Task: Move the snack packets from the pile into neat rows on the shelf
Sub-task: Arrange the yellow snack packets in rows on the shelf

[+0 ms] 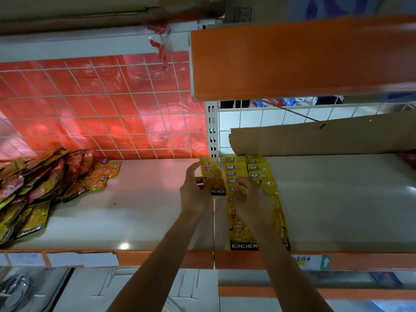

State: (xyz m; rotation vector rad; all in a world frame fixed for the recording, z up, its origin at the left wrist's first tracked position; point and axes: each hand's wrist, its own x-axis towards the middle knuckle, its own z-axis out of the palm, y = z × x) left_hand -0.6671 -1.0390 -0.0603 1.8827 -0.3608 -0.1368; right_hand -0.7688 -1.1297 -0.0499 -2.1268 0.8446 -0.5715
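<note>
Holding one yellow packet [210, 174] up off the shelf [146, 210], the left hand [194, 190] is pinching its lower part between thumb and fingers, just left of the seam where the two bays are meeting. The right hand [252, 199] is lying over the rows [258, 170], fingers bent down onto them; cannot tell whether it is gripping a packet. Right bay: two rows of yellow packets are lying side by side, overlapping, running from the cardboard sheet [326, 138] at the back to the front lip, black KONCHEW bands showing at the front. Left bay: the pile [40, 183] of mixed red and yellow packets is sitting loose at the far left, well apart from both hands. Wire grid [101, 104] is backing the left bay.
</note>
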